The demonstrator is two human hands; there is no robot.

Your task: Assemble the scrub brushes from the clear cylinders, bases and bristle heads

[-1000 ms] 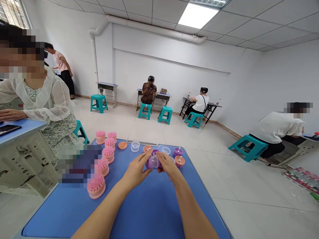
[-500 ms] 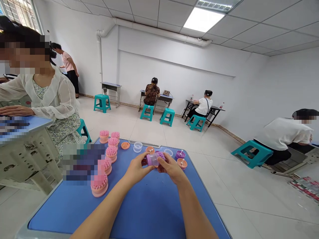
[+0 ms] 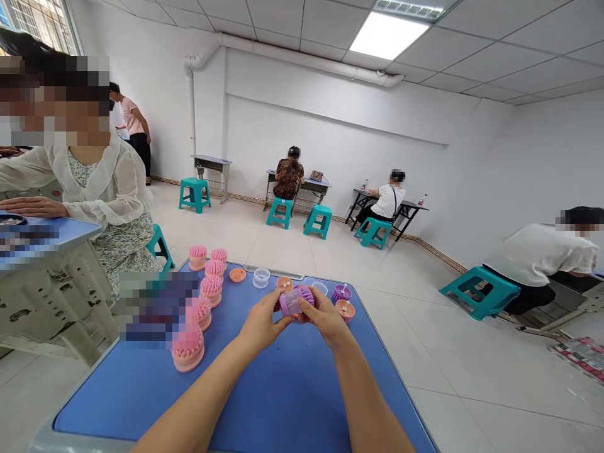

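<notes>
Your left hand [image 3: 262, 319] and right hand [image 3: 326, 316] pinch a purple brush [image 3: 289, 303] between them. Pink brushes [image 3: 211, 291] look complete; an orange disc [image 3: 238, 275] and clear ring [image 3: 261, 283] remain unjoined.

Purple bristled brush [image 3: 293, 301], tipped sideways

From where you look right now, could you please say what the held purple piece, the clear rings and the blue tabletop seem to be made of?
Purple piece: probably plastic, glossy; its waist looks translucent and catches light. Clear rings: likely smooth plastic, as they look see-through with pale rims. Blue tabletop: perhaps plastic or laminate, given its smooth, even sheen; I cannot tell which.
</notes>
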